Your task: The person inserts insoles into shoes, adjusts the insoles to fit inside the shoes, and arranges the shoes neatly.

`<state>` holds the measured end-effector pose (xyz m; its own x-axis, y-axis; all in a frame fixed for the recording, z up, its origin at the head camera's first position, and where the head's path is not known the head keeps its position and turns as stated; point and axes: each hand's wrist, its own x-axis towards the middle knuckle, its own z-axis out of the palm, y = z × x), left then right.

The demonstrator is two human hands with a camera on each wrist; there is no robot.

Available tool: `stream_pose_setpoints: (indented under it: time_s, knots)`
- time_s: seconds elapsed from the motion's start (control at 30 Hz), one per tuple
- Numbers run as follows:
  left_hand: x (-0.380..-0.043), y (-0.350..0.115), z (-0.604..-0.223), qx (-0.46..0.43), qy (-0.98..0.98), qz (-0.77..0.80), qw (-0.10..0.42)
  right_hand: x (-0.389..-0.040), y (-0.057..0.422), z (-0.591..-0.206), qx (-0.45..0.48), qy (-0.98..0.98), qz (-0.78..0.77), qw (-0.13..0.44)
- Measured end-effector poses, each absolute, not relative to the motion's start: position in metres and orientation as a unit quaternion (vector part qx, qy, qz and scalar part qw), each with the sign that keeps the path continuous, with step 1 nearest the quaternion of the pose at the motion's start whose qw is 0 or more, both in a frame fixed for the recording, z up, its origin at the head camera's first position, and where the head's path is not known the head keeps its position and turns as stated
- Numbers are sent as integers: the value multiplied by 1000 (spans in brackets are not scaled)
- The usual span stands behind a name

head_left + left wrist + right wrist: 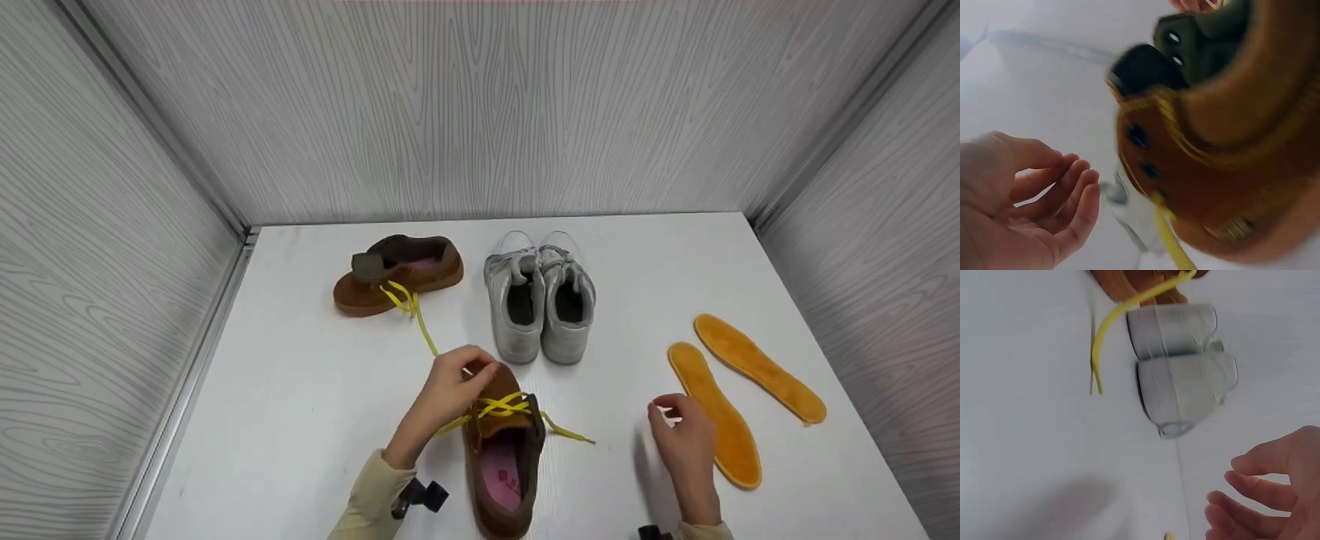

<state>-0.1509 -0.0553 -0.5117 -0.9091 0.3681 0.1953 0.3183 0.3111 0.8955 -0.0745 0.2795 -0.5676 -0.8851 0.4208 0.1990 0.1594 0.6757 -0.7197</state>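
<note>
Both left hand (456,381) and right hand (688,435) loosely curled, brown shoe (502,424) between.

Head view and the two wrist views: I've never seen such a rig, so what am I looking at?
There is no robot, just a person's bare left hand and right hand. The wide picture comes from a camera on the head; the others come from a small camera on each wrist. On the white table are a near brown shoe, a farther brown shoe, both with yellow laces, two pale sneakers and two orange insoles. The left hand is by the near shoe's toe, the right beside the insoles. Neither hand's fingers appear to hold anything.
</note>
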Motion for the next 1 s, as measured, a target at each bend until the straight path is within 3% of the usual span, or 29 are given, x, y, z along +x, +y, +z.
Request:
stream_pose_setpoints:
  time_s: [0.2,0.37,0.5,0.7,0.83,1.0]
  knots:
    - [-164,-15,-487,296,791,527,98,-71,314,-566,-209,-897,335,199]
    - [-166,12,-476,298,780,522,171,-67,341,-572,-250,-914,290,133]
    - [-161,36,-473,246,736,575,257,-65,362,-580,-300,-913,274,43]
    - [-144,76,-484,152,668,657,314,-69,376,-594,-331,-901,277,-38]
    - [-127,101,-489,77,612,704,351,-72,376,-598,-349,-895,271,-62]
    - [-111,126,-493,-30,549,760,346,-81,369,-597,-359,-895,255,-74]
